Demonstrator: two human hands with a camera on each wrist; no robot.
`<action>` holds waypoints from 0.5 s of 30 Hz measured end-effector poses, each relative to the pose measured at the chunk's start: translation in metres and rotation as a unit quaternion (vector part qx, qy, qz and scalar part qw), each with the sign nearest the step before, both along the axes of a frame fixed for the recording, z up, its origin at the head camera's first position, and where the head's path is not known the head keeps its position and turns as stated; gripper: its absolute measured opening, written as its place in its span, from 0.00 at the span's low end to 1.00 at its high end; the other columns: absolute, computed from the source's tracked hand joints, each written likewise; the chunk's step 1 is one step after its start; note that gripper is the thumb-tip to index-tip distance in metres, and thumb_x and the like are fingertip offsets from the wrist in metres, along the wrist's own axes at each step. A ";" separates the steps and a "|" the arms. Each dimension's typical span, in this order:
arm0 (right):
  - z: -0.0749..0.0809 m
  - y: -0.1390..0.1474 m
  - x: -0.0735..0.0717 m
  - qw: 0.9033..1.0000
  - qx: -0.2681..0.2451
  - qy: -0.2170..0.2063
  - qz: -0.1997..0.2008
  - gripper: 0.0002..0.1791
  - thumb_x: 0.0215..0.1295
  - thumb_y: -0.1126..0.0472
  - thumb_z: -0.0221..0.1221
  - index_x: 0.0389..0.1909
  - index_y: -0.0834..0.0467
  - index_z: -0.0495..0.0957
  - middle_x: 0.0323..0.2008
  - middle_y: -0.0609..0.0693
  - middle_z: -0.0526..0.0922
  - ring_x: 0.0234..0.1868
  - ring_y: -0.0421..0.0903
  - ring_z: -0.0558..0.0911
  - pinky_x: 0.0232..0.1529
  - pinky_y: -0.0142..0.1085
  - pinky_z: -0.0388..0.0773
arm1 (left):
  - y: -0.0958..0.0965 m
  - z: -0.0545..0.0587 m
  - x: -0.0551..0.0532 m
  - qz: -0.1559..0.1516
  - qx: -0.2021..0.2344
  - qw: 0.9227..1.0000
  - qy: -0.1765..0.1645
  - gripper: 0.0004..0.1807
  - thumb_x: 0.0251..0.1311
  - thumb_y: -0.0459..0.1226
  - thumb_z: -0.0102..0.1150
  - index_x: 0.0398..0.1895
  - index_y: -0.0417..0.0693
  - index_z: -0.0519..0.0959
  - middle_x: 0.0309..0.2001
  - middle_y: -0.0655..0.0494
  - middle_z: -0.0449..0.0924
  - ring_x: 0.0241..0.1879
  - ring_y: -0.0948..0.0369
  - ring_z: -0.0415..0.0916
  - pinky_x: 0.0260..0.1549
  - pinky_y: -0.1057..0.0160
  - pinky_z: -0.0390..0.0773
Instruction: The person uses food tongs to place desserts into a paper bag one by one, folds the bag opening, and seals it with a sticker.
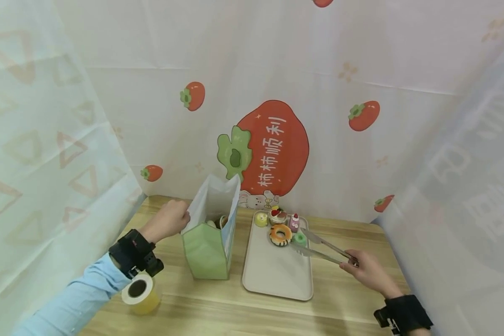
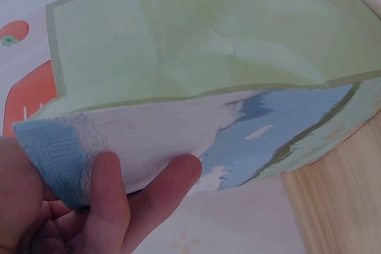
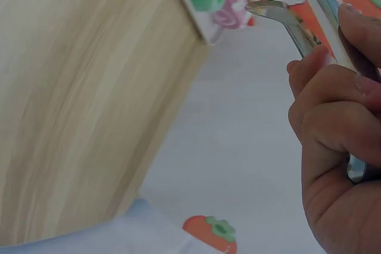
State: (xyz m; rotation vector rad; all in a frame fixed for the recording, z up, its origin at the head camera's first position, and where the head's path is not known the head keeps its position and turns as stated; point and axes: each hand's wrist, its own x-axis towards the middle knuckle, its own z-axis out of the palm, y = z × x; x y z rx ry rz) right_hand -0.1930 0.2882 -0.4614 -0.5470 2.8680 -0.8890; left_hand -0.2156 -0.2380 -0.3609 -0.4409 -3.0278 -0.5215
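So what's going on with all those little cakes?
Someone is using both hands. Their left hand grips the top edge of an open green bag, which has something partly hidden inside. Their right hand holds metal tongs, spread around a little green piece on the tray. I can't tell if the tongs touch it. Other cake-like pieces sit near it, at the tray's far end.

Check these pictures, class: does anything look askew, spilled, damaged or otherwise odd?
The backdrop cloth behind the table looks hung sideways: its big red fruit has leaves at the left and lettering turned on its side. I see nothing spilled.
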 end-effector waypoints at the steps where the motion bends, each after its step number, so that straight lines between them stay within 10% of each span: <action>1: -0.003 0.000 -0.003 1.000 0.003 -0.003 0.000 0.16 0.65 0.60 0.64 0.47 0.69 0.79 0.20 0.43 0.71 0.17 0.33 0.60 0.21 0.29 0.59 | 0.000 0.000 0.000 0.001 0.001 1.000 -0.003 0.14 0.62 0.26 0.48 0.18 0.43 0.71 0.17 0.54 0.70 0.17 0.61 0.67 0.20 0.65 0.66; 15: -0.017 -0.003 -0.049 0.998 0.047 0.010 0.046 0.06 0.63 0.64 0.63 0.29 0.60 0.77 0.17 0.41 0.61 0.17 0.33 0.56 0.20 0.28 0.53 | 0.000 -0.001 0.001 0.005 0.001 1.000 0.001 0.12 0.61 0.26 0.50 0.20 0.41 0.74 0.18 0.54 0.71 0.17 0.62 0.68 0.19 0.65 0.67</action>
